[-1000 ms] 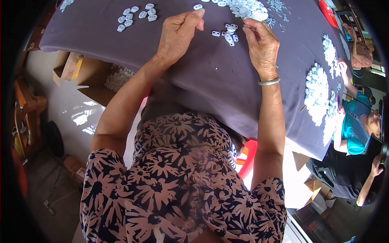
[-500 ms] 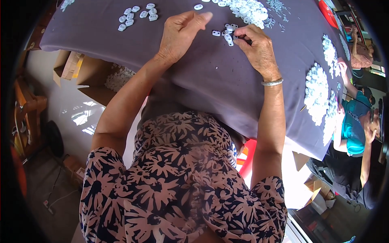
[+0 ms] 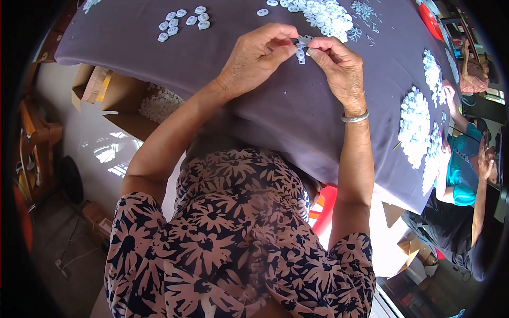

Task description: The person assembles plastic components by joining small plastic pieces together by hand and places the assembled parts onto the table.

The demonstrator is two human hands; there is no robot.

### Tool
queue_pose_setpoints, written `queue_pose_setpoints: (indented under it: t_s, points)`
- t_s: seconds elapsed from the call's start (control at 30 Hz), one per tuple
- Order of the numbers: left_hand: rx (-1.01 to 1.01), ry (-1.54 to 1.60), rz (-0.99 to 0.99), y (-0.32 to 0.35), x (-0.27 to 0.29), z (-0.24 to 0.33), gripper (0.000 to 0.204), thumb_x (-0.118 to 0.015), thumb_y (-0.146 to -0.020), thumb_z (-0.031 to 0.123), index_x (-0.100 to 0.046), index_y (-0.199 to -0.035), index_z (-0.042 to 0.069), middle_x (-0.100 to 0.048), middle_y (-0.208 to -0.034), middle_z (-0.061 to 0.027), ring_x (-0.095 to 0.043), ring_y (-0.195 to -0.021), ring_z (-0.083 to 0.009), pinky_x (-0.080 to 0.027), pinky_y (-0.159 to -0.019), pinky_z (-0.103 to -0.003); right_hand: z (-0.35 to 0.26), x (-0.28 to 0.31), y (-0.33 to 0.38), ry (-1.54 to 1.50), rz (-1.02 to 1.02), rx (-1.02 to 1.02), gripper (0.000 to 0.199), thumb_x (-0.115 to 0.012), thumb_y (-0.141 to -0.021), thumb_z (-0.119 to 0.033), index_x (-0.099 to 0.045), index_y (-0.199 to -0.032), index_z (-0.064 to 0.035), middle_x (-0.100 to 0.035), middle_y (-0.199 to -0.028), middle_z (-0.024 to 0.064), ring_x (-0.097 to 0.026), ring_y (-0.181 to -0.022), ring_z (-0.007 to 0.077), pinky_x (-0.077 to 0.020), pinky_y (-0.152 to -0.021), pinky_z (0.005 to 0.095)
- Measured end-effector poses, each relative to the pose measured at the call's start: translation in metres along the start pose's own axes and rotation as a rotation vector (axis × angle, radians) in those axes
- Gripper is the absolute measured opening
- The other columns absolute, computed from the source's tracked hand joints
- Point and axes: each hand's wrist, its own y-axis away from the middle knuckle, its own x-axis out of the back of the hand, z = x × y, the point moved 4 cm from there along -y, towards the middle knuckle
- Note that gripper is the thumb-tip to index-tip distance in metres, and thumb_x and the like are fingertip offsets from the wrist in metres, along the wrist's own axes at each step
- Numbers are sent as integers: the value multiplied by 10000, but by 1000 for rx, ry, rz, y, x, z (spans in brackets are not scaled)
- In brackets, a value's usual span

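Note:
My left hand point(image 3: 257, 58) and my right hand point(image 3: 339, 66) meet over a table draped in a dark purple-grey cloth point(image 3: 159, 69). Between their fingertips they pinch small white plastic pieces point(image 3: 302, 47); each hand grips part of the little cluster. A silver bangle point(image 3: 354, 117) sits on my right wrist. Just beyond the hands lies a big pile of the same white pieces point(image 3: 323, 13). A small group of finished-looking white pieces point(image 3: 183, 21) rests at the far left of the cloth.
More heaps of white pieces point(image 3: 416, 124) lie along the right edge of the table, where another person in a teal top point(image 3: 461, 169) sits. An open cardboard box with white pieces point(image 3: 143, 100) stands under the table at left. A red stool point(image 3: 326, 204) shows below.
My right hand picked white pieces off the cloth and lifted them toward my left hand. Both hands have come together and now pinch the pieces between them.

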Motion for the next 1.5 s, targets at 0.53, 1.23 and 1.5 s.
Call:
queue_pose_setpoints:
  t_s: [0.53,1.23,1.5]
  points:
    - [158,193,-89,2,-3,-7,264,-625,-882,53,-561,-1138,42,-663,-904,-56,-636,-812,-106,-518,-649,-236,0,-15,1,-263,-106,-58,243,-657,-868,-49,-584,-1099,-26,-630,-863,13,-584,-774,73,-480,-682,201]
    - [157,145,-60,1,0,-3,295,-639,-851,12,-532,-1126,20,-657,-868,-55,-622,-788,-89,-515,-692,-216,-4,-24,5,13,-79,-1,79,-529,-918,-69,-598,-915,-30,-491,-710,-49,-420,-641,43,-371,-575,198]
    - [182,183,-72,-2,5,-8,321,-643,-846,7,-517,-1141,20,-656,-832,-61,-637,-745,-99,-528,-656,-216,-1,-25,4,73,-47,80,44,-608,-891,-39,-618,-929,-20,-535,-739,-66,-439,-652,19,-380,-574,174]
